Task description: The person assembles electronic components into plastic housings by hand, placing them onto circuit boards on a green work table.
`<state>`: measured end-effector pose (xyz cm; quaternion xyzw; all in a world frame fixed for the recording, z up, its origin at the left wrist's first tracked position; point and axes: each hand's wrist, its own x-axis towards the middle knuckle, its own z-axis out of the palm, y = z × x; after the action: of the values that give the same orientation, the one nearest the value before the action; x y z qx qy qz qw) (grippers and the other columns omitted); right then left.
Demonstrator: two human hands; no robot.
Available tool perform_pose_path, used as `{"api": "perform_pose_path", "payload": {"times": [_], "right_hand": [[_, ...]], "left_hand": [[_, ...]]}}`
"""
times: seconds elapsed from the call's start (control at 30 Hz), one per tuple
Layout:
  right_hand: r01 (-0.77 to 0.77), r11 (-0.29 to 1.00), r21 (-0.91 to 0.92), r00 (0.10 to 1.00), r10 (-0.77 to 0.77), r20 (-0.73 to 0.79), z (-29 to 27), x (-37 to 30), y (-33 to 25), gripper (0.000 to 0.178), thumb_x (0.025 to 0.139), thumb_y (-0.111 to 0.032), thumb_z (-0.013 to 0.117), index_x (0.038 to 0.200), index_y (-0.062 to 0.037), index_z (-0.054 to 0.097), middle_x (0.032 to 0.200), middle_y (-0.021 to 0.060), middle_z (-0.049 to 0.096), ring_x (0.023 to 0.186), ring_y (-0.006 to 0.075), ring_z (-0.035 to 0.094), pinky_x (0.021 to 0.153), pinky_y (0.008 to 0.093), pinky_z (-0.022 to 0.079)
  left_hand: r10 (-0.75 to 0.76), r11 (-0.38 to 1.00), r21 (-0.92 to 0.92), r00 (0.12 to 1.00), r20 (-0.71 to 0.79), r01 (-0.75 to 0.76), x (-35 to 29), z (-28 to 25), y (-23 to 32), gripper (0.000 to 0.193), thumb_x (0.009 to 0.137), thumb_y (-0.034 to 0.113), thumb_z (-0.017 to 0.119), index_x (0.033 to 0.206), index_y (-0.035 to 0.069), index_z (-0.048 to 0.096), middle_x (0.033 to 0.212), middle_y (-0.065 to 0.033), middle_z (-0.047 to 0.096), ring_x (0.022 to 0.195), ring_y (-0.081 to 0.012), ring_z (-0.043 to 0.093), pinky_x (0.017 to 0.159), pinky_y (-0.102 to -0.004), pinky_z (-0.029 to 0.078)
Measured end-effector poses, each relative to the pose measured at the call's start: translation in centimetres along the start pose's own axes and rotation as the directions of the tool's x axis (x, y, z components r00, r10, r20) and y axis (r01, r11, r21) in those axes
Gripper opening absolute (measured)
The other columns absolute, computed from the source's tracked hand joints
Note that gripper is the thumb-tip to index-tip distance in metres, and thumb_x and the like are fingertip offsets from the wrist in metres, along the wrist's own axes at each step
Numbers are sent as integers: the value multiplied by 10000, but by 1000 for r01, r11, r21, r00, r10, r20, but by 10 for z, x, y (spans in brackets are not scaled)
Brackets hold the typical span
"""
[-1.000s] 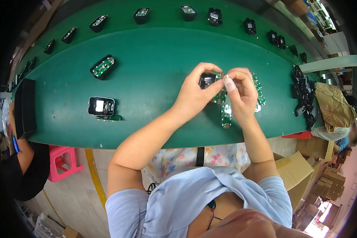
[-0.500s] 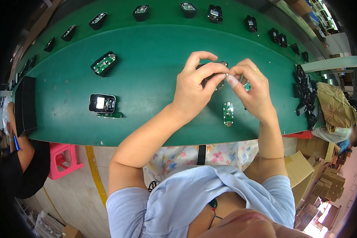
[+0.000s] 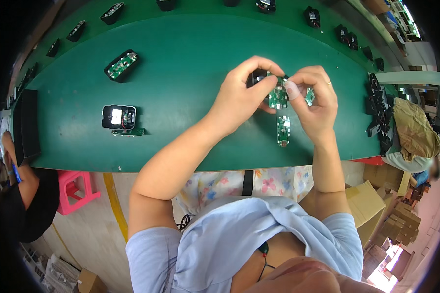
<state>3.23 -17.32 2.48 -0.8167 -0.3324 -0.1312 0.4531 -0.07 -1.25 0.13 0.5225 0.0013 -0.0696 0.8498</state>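
Note:
Over the right half of the green table, my left hand is closed round a green circuit board, its thumb across the upper end. A black plastic housing shows behind that thumb; whether it is joined to the board I cannot tell. My right hand pinches thumb and forefinger at the board's upper right, by a small dark piece too tiny to name. Just below lies a second circuit board on the table. Part of another green board shows between my right hand's fingers.
At left on the table are a black housing with a board and an open housing beside a board. Several housings line the far strip. Black parts pile at right, near a brown bag. A person's arm shows at far left.
The circuit board in my left hand has come into view below the thumb, where the black housing showed before. My right hand stays pinched close by. The whole view has shifted slightly.

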Motion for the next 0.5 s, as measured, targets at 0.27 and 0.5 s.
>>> {"api": "perform_pose_path", "payload": {"times": [0.27, 0.5], "right_hand": [[191, 959, -208, 967, -147, 209, -11, 7, -12, 163, 697, 33, 667, 811, -21, 563, 784, 68, 558, 671, 195, 548, 557, 287, 447], [245, 932, -266, 951, -176, 256, -8, 11, -12, 183, 685, 28, 671, 819, -23, 558, 785, 75, 549, 684, 228, 560, 568, 315, 457]], "left_hand": [[172, 976, 157, 976, -132, -151, -1, 4, -2, 191, 859, 66, 577, 1043, 19, 555, 904, -36, 575, 739, -57, 562, 570, -195, 489], [431, 818, 465, 896, -107, -338, 2, -1, -14, 174, 852, 46, 580, 1022, 15, 558, 917, -24, 580, 774, -61, 556, 653, -196, 472]]}}
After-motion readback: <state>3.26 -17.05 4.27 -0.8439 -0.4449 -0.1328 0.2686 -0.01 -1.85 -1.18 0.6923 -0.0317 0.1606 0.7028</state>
